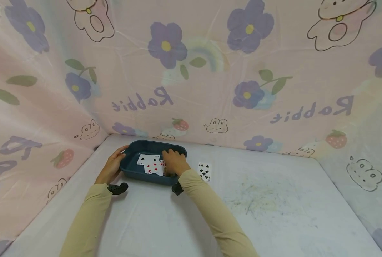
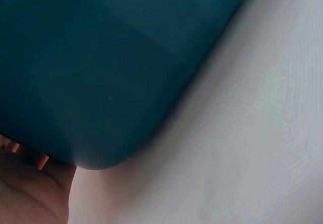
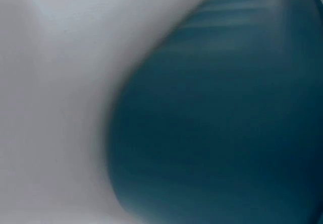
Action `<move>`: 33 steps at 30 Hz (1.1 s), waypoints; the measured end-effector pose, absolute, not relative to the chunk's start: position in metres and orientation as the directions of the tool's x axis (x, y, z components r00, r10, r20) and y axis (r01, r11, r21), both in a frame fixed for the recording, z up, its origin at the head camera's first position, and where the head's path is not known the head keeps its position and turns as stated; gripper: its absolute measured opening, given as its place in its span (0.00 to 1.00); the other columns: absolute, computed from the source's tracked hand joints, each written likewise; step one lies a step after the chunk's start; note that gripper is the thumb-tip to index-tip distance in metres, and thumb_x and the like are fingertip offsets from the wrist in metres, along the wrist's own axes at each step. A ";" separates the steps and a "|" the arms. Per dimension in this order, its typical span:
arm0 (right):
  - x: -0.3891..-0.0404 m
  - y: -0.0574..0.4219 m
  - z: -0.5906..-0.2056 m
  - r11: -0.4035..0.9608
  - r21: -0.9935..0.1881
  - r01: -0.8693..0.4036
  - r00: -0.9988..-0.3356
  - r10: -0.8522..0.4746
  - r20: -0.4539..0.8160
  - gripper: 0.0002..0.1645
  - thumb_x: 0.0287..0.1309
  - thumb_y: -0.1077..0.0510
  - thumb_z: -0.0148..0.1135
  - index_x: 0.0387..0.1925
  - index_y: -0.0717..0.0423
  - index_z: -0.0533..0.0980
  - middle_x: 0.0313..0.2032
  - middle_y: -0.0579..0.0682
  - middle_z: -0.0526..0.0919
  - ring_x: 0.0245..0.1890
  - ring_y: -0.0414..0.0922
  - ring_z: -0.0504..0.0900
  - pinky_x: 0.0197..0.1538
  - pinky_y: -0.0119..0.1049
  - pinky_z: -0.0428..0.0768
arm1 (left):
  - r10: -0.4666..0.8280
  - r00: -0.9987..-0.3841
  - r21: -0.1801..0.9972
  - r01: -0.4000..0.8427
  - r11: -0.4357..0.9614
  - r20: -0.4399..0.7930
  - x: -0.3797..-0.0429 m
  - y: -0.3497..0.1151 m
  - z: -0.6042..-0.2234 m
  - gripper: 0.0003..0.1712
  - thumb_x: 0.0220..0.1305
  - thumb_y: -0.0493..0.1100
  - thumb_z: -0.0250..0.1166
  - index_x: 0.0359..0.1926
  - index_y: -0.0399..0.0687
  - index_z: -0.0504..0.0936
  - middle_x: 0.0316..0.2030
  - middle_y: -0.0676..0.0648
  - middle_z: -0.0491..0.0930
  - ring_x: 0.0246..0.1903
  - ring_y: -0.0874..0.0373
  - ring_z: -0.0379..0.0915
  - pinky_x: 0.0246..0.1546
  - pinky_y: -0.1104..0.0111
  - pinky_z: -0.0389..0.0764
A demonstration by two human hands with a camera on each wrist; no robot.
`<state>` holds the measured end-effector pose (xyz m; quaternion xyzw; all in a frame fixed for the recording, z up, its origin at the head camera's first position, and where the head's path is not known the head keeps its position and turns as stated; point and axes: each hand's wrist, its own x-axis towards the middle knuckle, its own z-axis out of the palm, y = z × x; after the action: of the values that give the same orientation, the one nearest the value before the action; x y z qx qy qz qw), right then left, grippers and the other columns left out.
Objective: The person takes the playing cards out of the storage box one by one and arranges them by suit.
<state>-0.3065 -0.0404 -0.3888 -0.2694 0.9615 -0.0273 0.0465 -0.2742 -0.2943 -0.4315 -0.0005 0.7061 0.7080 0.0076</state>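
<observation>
A dark blue rectangular plastic tray (image 1: 152, 178) stands on the white table, its outer wall filling much of both wrist views. At its left end my left hand (image 1: 111, 167) holds the rim. My right hand (image 1: 175, 162) reaches inside at the right end, fingers bent down over a playing card with a patterned face (image 1: 164, 168), mostly hidden by the hand. Beside it in the tray lie a red diamonds card (image 1: 153, 167) and a black spades card (image 1: 145, 159), overlapping. Only part of my left hand (image 2: 33, 196) shows in the left wrist view, under the tray's edge.
A seven of clubs (image 1: 204, 171) lies face up on the table just right of the tray. Grey smudges (image 1: 258, 196) mark the white tabletop (image 1: 293, 221) farther right. A pink patterned curtain (image 1: 197, 92) hangs behind and along the sides.
</observation>
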 end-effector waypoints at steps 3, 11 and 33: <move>-0.307 -0.040 -0.390 0.847 -0.078 -0.526 -0.846 -0.530 -0.052 0.40 0.43 0.49 0.80 0.56 0.47 0.69 0.54 0.50 0.74 0.52 0.49 0.75 0.53 0.49 0.72 | 0.009 -1.000 1.000 -0.012 0.003 -0.012 -0.274 -0.294 -0.431 0.28 0.78 0.38 0.34 0.76 0.45 0.46 0.74 0.38 0.35 0.70 0.40 0.39 0.65 0.47 0.50; -0.310 -0.036 -0.386 0.772 -0.251 -0.584 -0.795 -0.607 -0.019 0.34 0.47 0.59 0.77 0.54 0.52 0.69 0.48 0.52 0.71 0.46 0.46 0.74 0.48 0.37 0.75 | 0.009 -1.000 1.000 0.002 0.007 0.002 -0.271 -0.291 -0.428 0.28 0.79 0.39 0.34 0.76 0.44 0.47 0.73 0.36 0.36 0.69 0.40 0.41 0.65 0.47 0.51; -0.319 -0.018 -0.389 0.613 -0.572 -0.545 -0.794 -0.596 0.119 0.23 0.51 0.64 0.73 0.50 0.54 0.77 0.39 0.48 0.83 0.40 0.42 0.80 0.43 0.34 0.77 | 0.001 -1.000 1.000 0.002 -0.013 0.002 -0.271 -0.291 -0.428 0.28 0.78 0.38 0.35 0.75 0.43 0.47 0.74 0.38 0.35 0.70 0.40 0.39 0.65 0.48 0.49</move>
<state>-0.3189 -0.0184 -0.3895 -0.3179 0.8971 -0.3041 0.0416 -0.2705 -0.2908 -0.4285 0.0010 0.7026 0.7115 -0.0003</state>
